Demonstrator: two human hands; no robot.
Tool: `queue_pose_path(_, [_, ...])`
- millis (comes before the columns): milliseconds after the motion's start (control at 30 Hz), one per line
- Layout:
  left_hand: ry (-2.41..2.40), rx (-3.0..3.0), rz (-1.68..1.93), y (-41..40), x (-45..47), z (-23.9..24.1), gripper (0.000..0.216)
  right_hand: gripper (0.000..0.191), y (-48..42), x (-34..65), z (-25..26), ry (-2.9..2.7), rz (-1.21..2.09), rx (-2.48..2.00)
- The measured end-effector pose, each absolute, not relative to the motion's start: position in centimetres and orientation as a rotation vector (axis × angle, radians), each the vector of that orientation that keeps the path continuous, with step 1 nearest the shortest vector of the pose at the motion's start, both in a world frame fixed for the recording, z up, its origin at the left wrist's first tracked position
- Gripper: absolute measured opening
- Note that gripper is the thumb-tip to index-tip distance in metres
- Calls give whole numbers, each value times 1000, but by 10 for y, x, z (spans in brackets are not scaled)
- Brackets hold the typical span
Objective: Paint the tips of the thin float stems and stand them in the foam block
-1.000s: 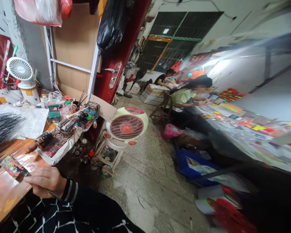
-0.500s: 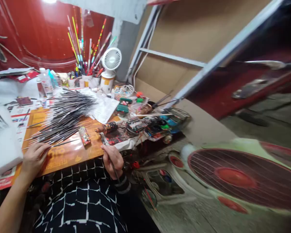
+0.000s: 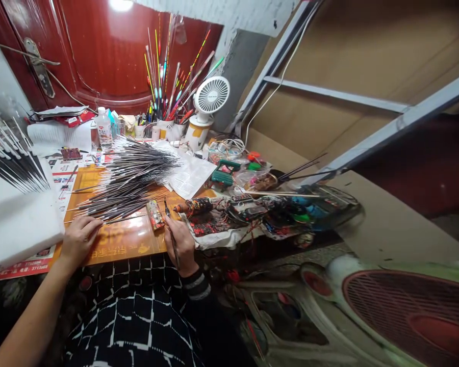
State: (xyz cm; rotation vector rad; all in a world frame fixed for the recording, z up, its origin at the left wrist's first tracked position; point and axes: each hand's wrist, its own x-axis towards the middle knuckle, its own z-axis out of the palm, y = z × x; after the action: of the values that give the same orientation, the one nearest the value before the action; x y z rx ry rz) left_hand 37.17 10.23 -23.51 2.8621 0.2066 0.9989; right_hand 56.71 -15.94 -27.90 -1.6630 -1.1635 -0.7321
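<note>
My right hand (image 3: 181, 244) grips thin brush (image 3: 171, 227), tip near small paint-stained block (image 3: 155, 214). My left hand (image 3: 78, 237) loosely curled, fingertips on stick ends at pile of dark sticks (image 3: 126, 178) on orange desk (image 3: 126, 239). Pile looks mostly unpainted; a few sticks stand in white foam block (image 3: 19, 219). Bulk left, I judge.

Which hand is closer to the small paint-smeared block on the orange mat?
Right hand, just right of the block, holding a brush. Left hand is farther left, touching the dark rods.

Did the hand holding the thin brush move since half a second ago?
No. The right hand still grips the thin brush at the orange board's near edge, beside the small paint-spattered block; only the camera turned.
</note>
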Motion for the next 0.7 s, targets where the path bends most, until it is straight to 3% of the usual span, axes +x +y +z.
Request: queue_pose_path(700, [190, 2791, 995, 97, 387, -234, 23, 58, -152, 570, -281, -1134, -728, -1764])
